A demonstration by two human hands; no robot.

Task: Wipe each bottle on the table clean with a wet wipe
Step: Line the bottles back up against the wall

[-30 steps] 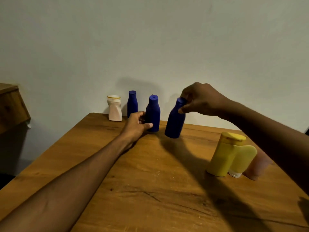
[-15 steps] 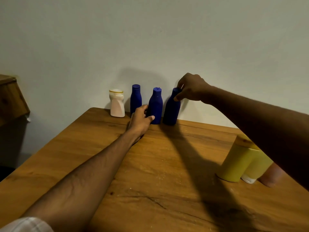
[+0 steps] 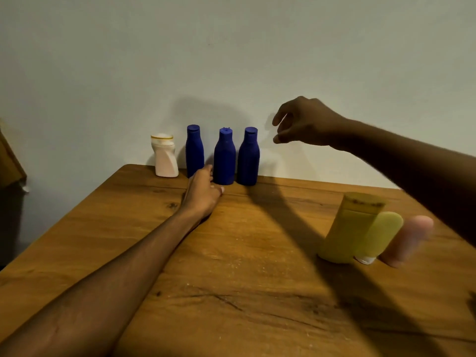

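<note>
Three dark blue bottles stand upright in a row at the table's far edge: left [image 3: 194, 150], middle [image 3: 224, 157], right [image 3: 248, 157]. A white bottle [image 3: 164, 155] stands left of them. My left hand [image 3: 204, 195] rests on the table in front of the middle blue bottle, fingers loosely curled, holding nothing visible. My right hand [image 3: 305, 122] hovers in the air to the right of the right blue bottle, fingers apart and empty. At the right stand a yellow bottle [image 3: 345, 228], a smaller yellow-green bottle [image 3: 381, 233] and a pink bottle [image 3: 409, 239], blurred. No wipe is visible.
The wooden table [image 3: 231, 292] meets a pale wall at the back. A wooden piece of furniture [image 3: 10, 161] stands off the table's left side. My right forearm passes above the yellow and pink bottles.
My right hand set the third blue bottle down beside the other two at the back edge, let go and lifted away to the right. My left hand slid slightly back from the middle bottle.
</note>
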